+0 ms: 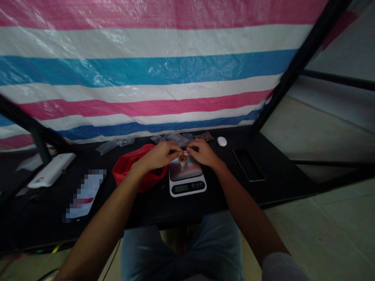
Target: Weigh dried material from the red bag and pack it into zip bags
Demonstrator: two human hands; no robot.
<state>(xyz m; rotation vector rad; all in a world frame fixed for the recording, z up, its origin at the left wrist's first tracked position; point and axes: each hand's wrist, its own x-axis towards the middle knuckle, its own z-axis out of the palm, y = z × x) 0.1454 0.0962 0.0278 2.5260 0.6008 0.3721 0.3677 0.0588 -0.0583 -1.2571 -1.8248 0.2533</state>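
A kitchen scale (187, 189) with a steel plate and a white front stands on the black table. On its plate sits a small pale cup (183, 163) filled with brown and yellowish bits. My left hand (162, 155) reaches in over the scale's far left side, thumb and fingers pinched together. Opposite it, my right hand (204, 152) is pinched too. Between the fingertips shows a small pink-edged piece (185, 152), just behind the cup; its kind is too small to make out. A red plastic bag (124, 164) with dark contents lies open beneath my left forearm.
Several clear plastic bags (175, 138) lie along the back, one with reddish-brown contents (206, 136). A white oval case (222, 141) and a dark phone (248, 164) are at right. Leftward lie a pale pouch (86, 195) and a white device (52, 170). A striped sheet (164, 70) hangs behind.
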